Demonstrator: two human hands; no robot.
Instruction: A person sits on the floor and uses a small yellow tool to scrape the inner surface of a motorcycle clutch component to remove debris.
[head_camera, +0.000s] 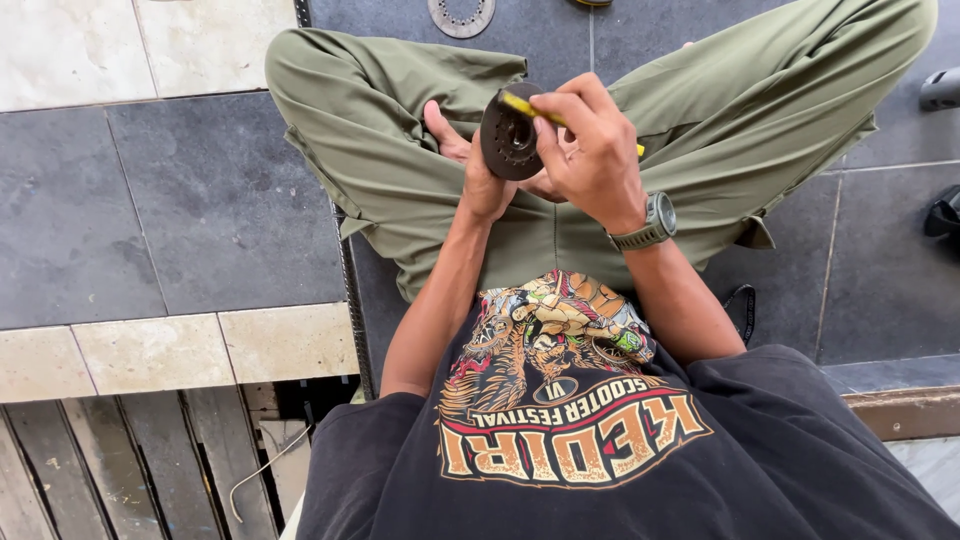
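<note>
I sit cross-legged on a tiled floor in olive trousers. My left hand grips a dark round metal disc by its edge, held upright above my lap. My right hand, with a grey watch on the wrist, pinches a thin yellow tool whose tip rests at the disc's centre hole. The far end of the yellow tool pokes out past my right hand. Both hands are close together, almost touching.
A flat metal ring with several holes lies on the dark tile ahead. Dark objects sit at the right edge. A black strap lies by my right side. Wooden slats and a bent wire are at lower left.
</note>
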